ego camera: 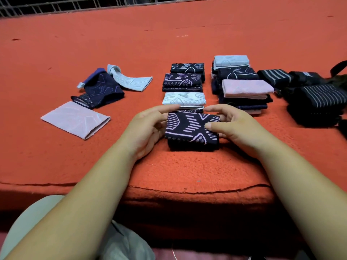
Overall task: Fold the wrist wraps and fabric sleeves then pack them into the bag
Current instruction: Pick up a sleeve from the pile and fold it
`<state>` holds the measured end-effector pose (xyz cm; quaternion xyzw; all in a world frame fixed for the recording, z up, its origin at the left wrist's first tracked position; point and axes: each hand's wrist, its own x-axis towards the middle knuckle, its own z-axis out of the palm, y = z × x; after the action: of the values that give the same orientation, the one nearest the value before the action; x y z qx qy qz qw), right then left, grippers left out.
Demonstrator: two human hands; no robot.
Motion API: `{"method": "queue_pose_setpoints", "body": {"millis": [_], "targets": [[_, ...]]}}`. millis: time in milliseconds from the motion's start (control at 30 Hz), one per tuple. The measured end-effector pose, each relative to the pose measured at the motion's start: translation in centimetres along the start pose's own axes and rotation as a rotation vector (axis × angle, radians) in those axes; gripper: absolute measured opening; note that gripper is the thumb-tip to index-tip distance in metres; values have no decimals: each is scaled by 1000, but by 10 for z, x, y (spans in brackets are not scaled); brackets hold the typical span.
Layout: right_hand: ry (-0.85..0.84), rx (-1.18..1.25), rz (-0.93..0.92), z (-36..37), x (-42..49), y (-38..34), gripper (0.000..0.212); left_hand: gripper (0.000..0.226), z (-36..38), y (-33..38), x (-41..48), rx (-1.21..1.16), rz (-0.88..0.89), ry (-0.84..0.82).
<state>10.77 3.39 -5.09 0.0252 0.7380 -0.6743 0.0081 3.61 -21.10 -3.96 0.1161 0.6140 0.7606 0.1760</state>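
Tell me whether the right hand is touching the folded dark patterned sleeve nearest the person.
Touching. In the head view the right hand rests its thumb on top of the dark patterned sleeve, fingers curled over its far right corner.

Orange-red carpeted platform (169,175), frayed front edge; metal grille (56,5) behind.
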Motion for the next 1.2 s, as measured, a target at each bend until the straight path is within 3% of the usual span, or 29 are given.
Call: {"method": "queue_pose_setpoints", "body": {"millis": [167,233,367,500,567,667,800,900,967,1067,1200], "targets": [[34,188,-45,-1,0,0,35,25,-3,-5,-1,116,-25,-127],[46,189,-53,1,-1,-2,35,33,-2,-6,-3,145,-40,-193],[94,95,-108,8,-6,-5,34,31,-1,-5,-4,198,-34,-117],[11,-159,-129,12,-14,-13,75,28,0,1,-7,244,-10,-47],[3,-203,-115,14,-14,-13,83,28,0,4,-7,263,5,-1],[183,-226,-154,21,-9,-14,53,36,2,7,-1,279,47,97],[416,-335,-285,31,5,-22,25,40,-1,14,18,271,232,197],[531,-389,-309,32,23,-32,9,19,-3,26,30,359,306,157],[544,-423,-297,34,37,-38,12,11,-7,30,36,427,325,162],[517,-533,-287,38,56,-39,28,30,-10,23,46,554,384,185],[472,-778,-243,47,67,-22,37,38,-19,6,60,806,401,198]]}}
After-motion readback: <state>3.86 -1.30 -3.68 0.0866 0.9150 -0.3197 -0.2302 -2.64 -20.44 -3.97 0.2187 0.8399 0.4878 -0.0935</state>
